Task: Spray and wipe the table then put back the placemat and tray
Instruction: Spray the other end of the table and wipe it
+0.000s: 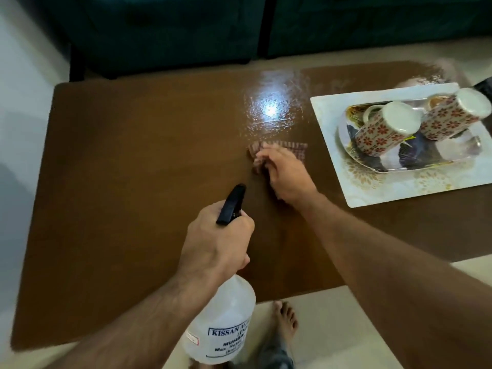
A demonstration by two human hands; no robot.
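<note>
Head cam, nearest first: I see a bare foot on the pale floor just off the table's near edge. Left hand is curled tight round the neck of a clear spray bottle, black trigger head sticking out past the knuckles, nozzle aimed out over the tabletop; bottle body hangs below the wrist, over the table edge, with a blue-print label partly readable ("KISSAN", "MUMBAI"). I can't tell whether a finger is on the trigger. Right hand is further in, near mid-table, palm down on a red-and-white checked cloth, fingers bent and bunching it against the brown wooden table; the cloth's far edge shows past the fingertips, motion-blurred. Beyond the cloth there's a wet glossy patch with a lamp glare in it. To the right, the white placemat with gold floral print lies flat on the table, well apart from the cloth, right corner out of frame. On it sits a patterned tray carrying two floral mugs, both upside down, side by side. Farthest back, a dark teal sofa behind the table.
</note>
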